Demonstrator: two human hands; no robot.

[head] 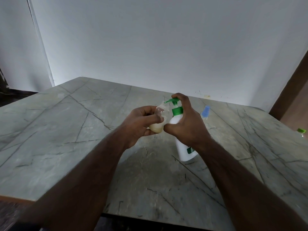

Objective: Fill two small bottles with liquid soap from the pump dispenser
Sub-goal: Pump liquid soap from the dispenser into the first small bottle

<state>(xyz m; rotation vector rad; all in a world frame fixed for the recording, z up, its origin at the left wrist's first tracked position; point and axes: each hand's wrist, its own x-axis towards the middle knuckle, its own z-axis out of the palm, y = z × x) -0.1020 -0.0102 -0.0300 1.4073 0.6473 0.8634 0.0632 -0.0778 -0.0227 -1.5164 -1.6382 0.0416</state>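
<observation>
While my left hand (141, 121) holds the small clear bottle (160, 119) near the middle of the frame, my fingers and thumb curl round its body and keep it tilted, its open neck leaning toward the green nozzle. The pump dispenser (182, 139) stands on the grey marble table (58, 130) just right of centre, white with a green collar and a green pump head (171, 101). My right hand (186, 124) wraps round its upper part, thumb against the white body, and one finger lies bent on top of the pump head, ready to press or pressing; which of the two I cannot tell.

At the bottom of the small bottle I see a pale yellowish layer of soap. It fills only the lowest part; above it the bottle is clear. So I judge that this first bottle is begun but far from full, and many more pumps are needed.

To the right of the dispenser, partly behind my right hand, lies something with a blue cap (205, 111); it could be the second bottle, but it is too hidden to say. At the right edge of the frame another clear bottle with a light green cap (302, 131) shows. Whether either holds soap I cannot see. Most of the task, I think, is left.
</observation>
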